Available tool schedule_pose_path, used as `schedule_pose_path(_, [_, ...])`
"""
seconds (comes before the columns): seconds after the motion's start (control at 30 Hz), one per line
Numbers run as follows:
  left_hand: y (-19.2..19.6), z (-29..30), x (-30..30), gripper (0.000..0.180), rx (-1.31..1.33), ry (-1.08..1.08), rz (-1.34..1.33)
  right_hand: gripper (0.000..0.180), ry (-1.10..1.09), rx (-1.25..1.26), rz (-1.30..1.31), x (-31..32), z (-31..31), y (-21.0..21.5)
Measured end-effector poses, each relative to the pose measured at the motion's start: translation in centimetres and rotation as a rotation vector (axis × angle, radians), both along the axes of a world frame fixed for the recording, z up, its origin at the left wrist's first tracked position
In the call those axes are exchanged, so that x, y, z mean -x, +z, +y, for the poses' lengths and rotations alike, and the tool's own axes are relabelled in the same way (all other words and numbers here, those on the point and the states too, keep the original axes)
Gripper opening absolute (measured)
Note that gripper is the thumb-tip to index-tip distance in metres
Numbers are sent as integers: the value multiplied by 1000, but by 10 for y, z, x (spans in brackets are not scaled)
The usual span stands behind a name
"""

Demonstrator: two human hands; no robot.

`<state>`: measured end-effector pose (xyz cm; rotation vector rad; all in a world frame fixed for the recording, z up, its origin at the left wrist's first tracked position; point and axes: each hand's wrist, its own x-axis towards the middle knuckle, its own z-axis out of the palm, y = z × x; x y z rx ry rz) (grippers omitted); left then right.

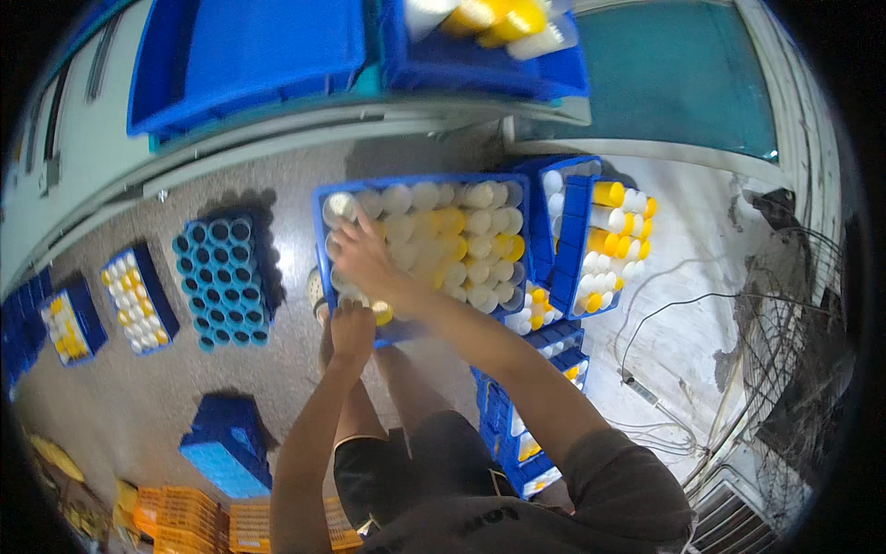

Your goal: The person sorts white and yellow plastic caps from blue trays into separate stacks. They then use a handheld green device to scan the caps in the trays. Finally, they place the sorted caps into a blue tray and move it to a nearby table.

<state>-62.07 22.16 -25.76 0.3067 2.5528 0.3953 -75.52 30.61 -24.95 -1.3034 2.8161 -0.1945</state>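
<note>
A blue crate (415, 179) filled with rows of white and yellow cylinders (452, 222) lies in front of me. My right hand (365, 251) reaches across to its left side, over the cylinders. Its fingers are apart, close to a pale cylinder (341, 205) in the far left corner; whether they touch it I cannot tell. Closer to me, my left hand (353, 326) is curled at the crate's near left part, beside a yellow-topped cylinder (381, 312). What its fingers hold, if anything, is hidden.
Further blue crates of white and yellow cylinders (614, 245) stand stacked at the right. Teal tubes (221, 282) stand on the floor at left. Blue bins (249, 46) lie along the far side. Cables (678, 300) trail at right; orange crates (180, 517) sit near left.
</note>
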Motion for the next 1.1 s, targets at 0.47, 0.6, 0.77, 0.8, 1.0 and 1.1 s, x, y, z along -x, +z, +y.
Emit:
schedule_pose_path(0.47, [221, 92, 474, 71, -499, 453, 613, 72, -634, 200, 67, 351, 174, 226])
schedule_pose_path(0.6, [202, 98, 515, 62, -425, 459, 366, 89, -472, -95, -53, 424, 184, 185])
schedule_pose_path(0.77, [185, 96, 523, 49, -407, 425, 335, 82, -605, -233, -233, 442, 192, 153])
schedule_pose_path(0.8, [184, 96, 523, 47, -403, 422, 344, 80, -602, -211, -157, 440, 191, 150])
schedule_pose_path(1.0, [198, 89, 507, 42, -439, 337, 627, 75, -684, -8, -61, 404, 173, 172])
schedule_pose_path(1.1, [217, 84, 462, 55, -502, 303, 641, 77, -716, 98, 38, 356, 170, 213])
